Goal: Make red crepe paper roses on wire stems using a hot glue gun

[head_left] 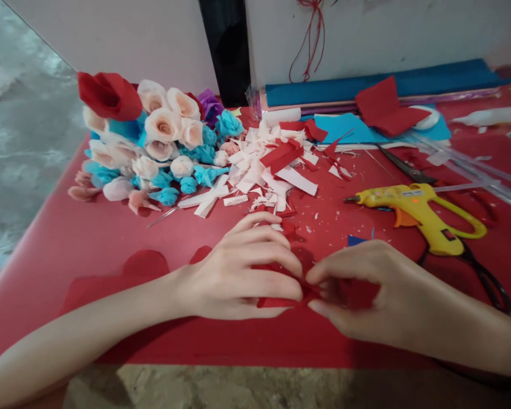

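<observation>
Near the front of the red table, my left hand [247, 272] curves over a red piece of paper [275, 302], its fingers bent and its thumb underneath. Just to the right, my right hand [366, 289] pinches the edge of that same red piece between thumb and fingertips. Red on red makes the piece's outline hard to see, and my left fingers cover much of it. More red paper [93, 289] lies flat beneath and behind my left forearm, with rounded cut shapes [145, 264] by it.
White and red scraps [259, 165] are heaped beyond my hands, beside a bunch of paper flowers [162, 125] at the left. A yellow glue gun [426, 210] lies to the right, with scissors [404, 165] and clear sticks [472, 165] behind it. Blue sheets [378, 82] line the wall.
</observation>
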The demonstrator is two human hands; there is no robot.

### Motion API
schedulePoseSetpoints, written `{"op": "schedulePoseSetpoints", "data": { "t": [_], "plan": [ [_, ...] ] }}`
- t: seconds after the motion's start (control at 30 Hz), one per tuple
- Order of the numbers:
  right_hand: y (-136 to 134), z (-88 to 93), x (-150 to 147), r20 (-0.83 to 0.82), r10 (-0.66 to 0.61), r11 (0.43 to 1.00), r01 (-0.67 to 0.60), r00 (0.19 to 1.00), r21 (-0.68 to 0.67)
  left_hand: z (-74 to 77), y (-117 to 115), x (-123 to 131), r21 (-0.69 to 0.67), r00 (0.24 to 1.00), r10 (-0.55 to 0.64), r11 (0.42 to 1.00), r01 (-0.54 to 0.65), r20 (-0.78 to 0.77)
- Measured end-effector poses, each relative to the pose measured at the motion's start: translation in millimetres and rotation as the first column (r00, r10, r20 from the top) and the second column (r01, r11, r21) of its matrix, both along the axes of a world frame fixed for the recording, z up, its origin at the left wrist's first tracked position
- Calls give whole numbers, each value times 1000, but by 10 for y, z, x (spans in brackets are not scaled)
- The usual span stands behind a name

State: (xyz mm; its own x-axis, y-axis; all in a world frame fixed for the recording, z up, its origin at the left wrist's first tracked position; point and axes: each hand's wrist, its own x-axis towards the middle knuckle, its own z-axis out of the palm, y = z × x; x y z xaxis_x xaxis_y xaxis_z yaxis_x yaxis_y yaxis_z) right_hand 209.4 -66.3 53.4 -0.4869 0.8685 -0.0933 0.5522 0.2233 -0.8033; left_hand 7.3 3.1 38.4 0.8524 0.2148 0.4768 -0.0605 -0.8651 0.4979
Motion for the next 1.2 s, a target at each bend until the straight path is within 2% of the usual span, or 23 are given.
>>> {"op": "schedulePoseSetpoints", "data": {
  "t": [0.17, 0.33, 0.63, 0.8, 0.97, 1.2],
  "plan": [
    [-1, 13, 25, 85, 34, 993, -43, 996, 110, -5, 1, -21, 78, 999, -2, 997, -1, 33],
    [-10, 21, 33, 87, 60, 997, -64, 994, 44, -17, -9, -26, 156, 1000, 6, 988, -10, 29],
    [27, -43, 32, 16, 81, 996, -80, 997, -49, -53, -23, -22, 120, 999, 18, 992, -22, 29],
    [73, 25, 56, -33, 26, 997, -28, 999, -66, -52, -8, -28, 98, 998, 21, 995, -27, 58],
    [159, 83, 98, -125, -114, 989, 124, 986, 79, -119, 15, -23, 105, 998, 29, 994, -34, 50],
    [212, -107, 102, 89, -225, 910, 177, 970, 375, -239, 18, -8, 38, 997, 60, 997, -62, 37]
  ]
}}
